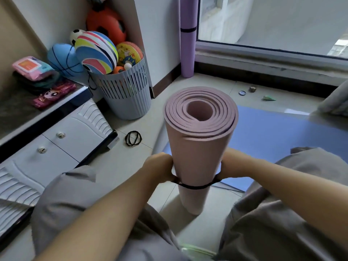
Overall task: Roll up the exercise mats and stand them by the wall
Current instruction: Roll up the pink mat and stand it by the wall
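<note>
Purple mat at 12 already by wall. My left hand + right hand gripping band round pink mat rn. Blue mat at 2 still flat.

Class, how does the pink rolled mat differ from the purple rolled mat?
The pink mat stands mid-floor; the purple mat stands untouched by the wall. The left hand and right hand pull the pink mat's black band outward; the purple mat's band lies snug. Both are rolled and upright.
</note>
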Demonstrator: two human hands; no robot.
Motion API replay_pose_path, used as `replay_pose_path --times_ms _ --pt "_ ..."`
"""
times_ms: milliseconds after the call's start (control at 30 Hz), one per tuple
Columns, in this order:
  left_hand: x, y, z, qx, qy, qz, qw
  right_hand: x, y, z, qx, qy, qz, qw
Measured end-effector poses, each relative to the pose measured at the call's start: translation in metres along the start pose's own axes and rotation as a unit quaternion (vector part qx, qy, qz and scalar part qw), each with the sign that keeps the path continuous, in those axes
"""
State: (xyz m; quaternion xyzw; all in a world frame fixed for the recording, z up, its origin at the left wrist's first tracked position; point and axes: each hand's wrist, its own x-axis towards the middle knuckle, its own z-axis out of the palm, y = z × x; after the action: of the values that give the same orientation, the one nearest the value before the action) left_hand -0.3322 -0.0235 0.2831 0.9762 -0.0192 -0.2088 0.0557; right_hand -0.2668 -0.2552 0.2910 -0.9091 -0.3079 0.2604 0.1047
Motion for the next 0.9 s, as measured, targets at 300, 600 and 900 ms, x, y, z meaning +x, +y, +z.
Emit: replay_pose_path --times_ms 300,600,900 --pt "-0.025 -0.006 -0.016 0.031 -0.019 0.046 0.998 -0.001 0.008 0.008 -0.157 0.017 -0.091 0.983" --pt "-0.048 0.006 -0.011 -0.033 -0.075 -0.005 0.997 0.003 0.000 0.001 -0.160 -0.006 -0.144 0.977" --pt "-0.040 0.029 -0.016 -0.002 -0.081 -0.056 0.995 -0.029 -0.023 0.002 -0.142 0.008 -0.129 0.981"
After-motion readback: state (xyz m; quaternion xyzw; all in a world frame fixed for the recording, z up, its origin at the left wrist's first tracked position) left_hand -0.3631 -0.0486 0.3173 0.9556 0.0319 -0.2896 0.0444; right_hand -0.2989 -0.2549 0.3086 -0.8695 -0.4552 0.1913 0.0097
